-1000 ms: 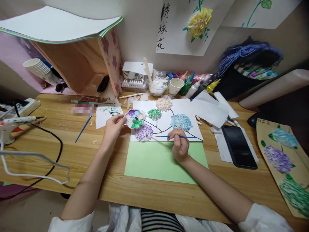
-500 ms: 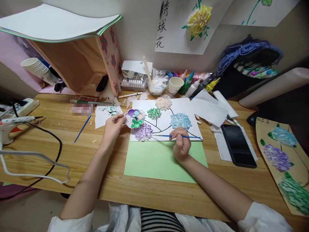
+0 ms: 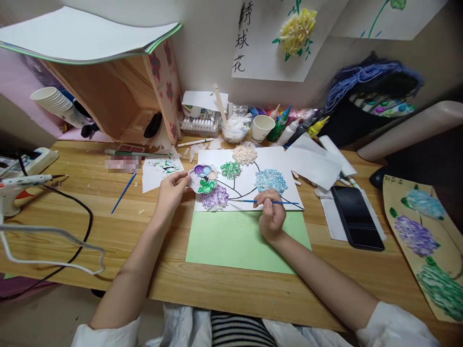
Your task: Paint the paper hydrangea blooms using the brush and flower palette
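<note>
Left hand [image 3: 172, 191] pinches palette [image 3: 202, 179] by edge, likely keeping paint uncovered, near brush [image 3: 285, 202]. Right hand [image 3: 271, 215] grips brush, tip left of it beside purple flower [image 3: 214, 198]. Sheet [image 3: 211, 157] ahead.

From my remote seat I am looking over a wooden table [image 3: 217, 284], taking the green sheet [image 3: 248, 241] lying on it as my clock centre. A loose blue brush [image 3: 123, 193] is lying toward ten o'clock, a capped marker [image 3: 195, 142] toward eleven. A paper cup [image 3: 263, 129] is standing at twelve, and white paper [image 3: 331, 219] is lying near three, bearing a black phone [image 3: 357, 218].
</note>
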Motion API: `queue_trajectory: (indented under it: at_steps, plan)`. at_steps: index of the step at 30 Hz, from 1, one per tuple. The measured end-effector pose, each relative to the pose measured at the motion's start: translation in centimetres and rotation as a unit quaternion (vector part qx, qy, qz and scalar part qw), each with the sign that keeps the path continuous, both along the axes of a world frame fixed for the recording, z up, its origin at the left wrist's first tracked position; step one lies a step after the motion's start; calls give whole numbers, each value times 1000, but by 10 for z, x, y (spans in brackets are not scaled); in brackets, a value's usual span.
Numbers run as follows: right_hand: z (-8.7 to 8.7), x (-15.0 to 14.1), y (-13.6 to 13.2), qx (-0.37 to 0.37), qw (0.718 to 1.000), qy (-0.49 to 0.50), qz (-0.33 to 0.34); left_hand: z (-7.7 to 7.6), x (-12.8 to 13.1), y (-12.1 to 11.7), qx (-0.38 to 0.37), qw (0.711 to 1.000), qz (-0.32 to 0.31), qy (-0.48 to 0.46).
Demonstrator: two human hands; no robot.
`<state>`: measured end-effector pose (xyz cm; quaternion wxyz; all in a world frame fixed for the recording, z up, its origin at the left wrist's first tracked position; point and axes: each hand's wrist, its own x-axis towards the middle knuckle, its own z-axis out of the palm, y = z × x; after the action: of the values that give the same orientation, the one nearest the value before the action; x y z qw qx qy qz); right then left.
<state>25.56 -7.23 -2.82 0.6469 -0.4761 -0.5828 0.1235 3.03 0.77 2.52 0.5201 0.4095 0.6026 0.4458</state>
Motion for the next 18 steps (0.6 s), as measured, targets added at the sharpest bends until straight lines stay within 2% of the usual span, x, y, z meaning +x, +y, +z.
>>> queue_trajectory:
  at_steps: [3,6,9,14,18]
  plan:
    - [2,-1,-1,46,999,13,-4,1,2,-2,3,1000,0,-6]
    - [5,-1,-2,57,998,-18,34,3,8,-6,-2,1000,-11,-7]
    - [6,-1,-4,49,994,-64,76,4,14,-12,-9,999,-43,-8]
    - [8,-2,-4,-4,986,-135,101,1,20,-15,-5,995,-94,-12]
    - [9,-2,-3,-20,984,-136,110,-1,21,-16,-6,994,-107,-11]
